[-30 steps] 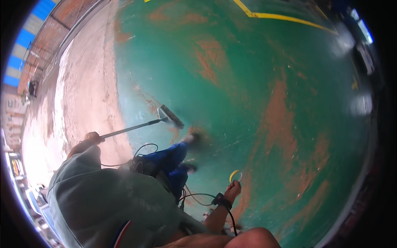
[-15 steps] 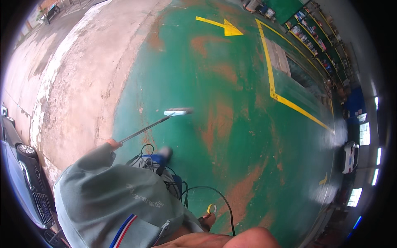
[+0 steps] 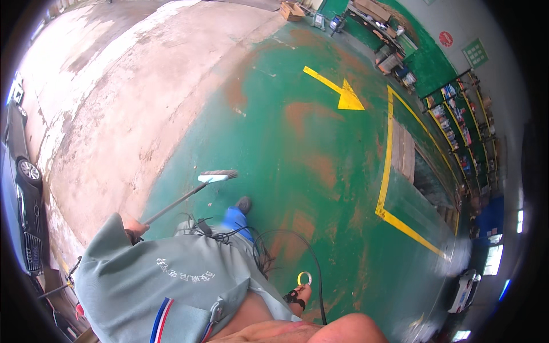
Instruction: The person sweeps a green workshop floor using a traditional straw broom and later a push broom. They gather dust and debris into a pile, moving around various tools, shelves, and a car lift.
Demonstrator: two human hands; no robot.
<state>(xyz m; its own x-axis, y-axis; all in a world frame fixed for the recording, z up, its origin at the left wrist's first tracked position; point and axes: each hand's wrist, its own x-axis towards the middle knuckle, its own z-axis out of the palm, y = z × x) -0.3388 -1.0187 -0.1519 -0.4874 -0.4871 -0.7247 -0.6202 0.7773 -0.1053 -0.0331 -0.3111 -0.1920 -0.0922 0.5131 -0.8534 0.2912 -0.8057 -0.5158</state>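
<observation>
My left hand [image 3: 135, 226] is closed around the dark handle of a broom [image 3: 174, 204], out to the left of my body. The broom's head [image 3: 213, 178], pale blue with grey bristles, is over the green floor ahead of my foot. Low in the head view, my right hand [image 3: 303, 294] grips a roll of tape [image 3: 299, 278] with a yellow and white ring. A dark strap circles that wrist. Black cables [image 3: 220, 235] hang at my waist, and one loops past the right hand.
Reddish dust streaks the green floor [image 3: 274, 143], marked with a yellow arrow [image 3: 349, 100] and a yellow-bordered pit [image 3: 420, 171] at right. Pale concrete [image 3: 114, 108] lies left, with a dark car [image 3: 26, 188] beyond. Shelves [image 3: 457, 126] line the far right; a wooden box [image 3: 292, 11] stands far ahead.
The view has tilted up, bringing the far shelves and box into sight. The broom sits further left in the picture. Both hands keep their holds, and my blue-trousered leg shows more.
</observation>
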